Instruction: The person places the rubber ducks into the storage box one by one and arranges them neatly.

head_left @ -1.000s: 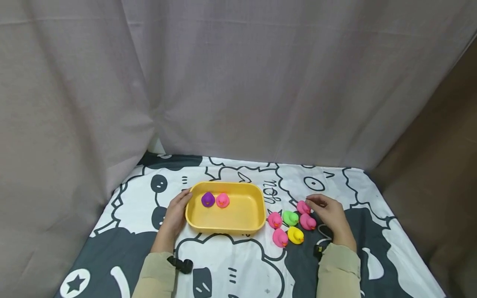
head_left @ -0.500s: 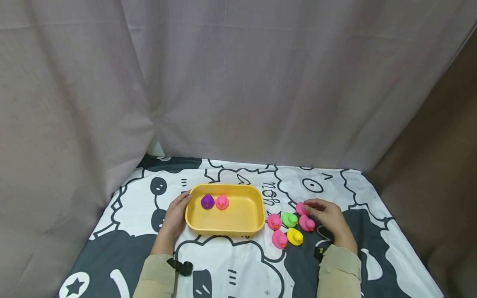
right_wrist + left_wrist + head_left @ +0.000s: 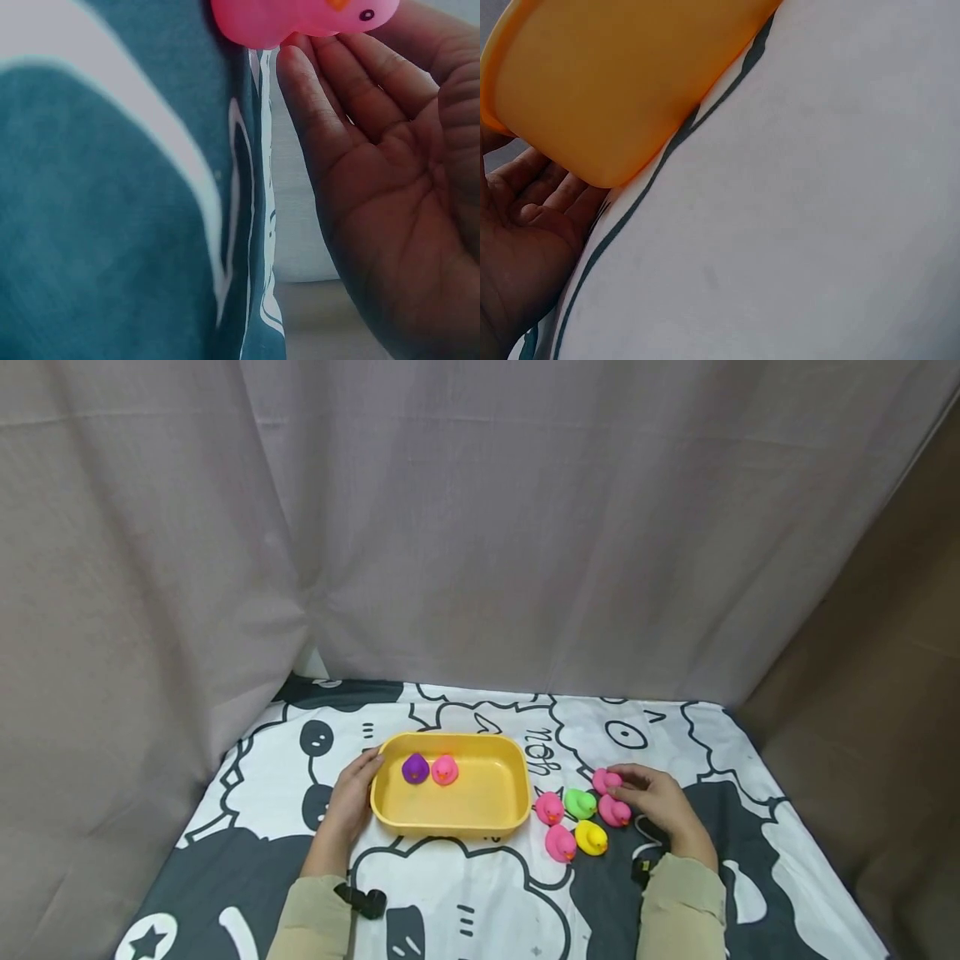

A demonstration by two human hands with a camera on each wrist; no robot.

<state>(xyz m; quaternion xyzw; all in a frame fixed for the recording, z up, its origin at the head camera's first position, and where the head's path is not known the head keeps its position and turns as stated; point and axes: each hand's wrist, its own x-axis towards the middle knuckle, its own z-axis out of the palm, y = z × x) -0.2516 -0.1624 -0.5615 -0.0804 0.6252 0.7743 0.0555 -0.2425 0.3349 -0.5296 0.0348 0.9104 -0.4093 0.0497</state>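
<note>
A yellow plastic tray (image 3: 491,789) holds a purple rubber duck (image 3: 416,768) and a pink rubber duck (image 3: 445,769) toward its left end. My left hand (image 3: 351,797) grips the tray's left side, thumb at the rim; the left wrist view shows its fingers (image 3: 562,191) against the outer wall. My right hand (image 3: 663,802) pinches the farthest pink duck (image 3: 604,779) of the loose group between thumb and fingers. Just in front of that hand is another pink duck (image 3: 614,812). In the right wrist view, a pink duck (image 3: 300,19) covers some of the fingertips.
Between the tray and my right hand sit a green duck (image 3: 580,803), a yellow duck (image 3: 592,837) and two more pink ducks, one farther (image 3: 549,808) and one nearer (image 3: 560,843). A patterned cloth (image 3: 480,906) covers the table. Grey curtains (image 3: 480,527) hang behind it.
The right thumb and fingers have moved slightly left and closed round the farthest loose pink duck. The left hand stays on the tray. The head view has tilted a little.
</note>
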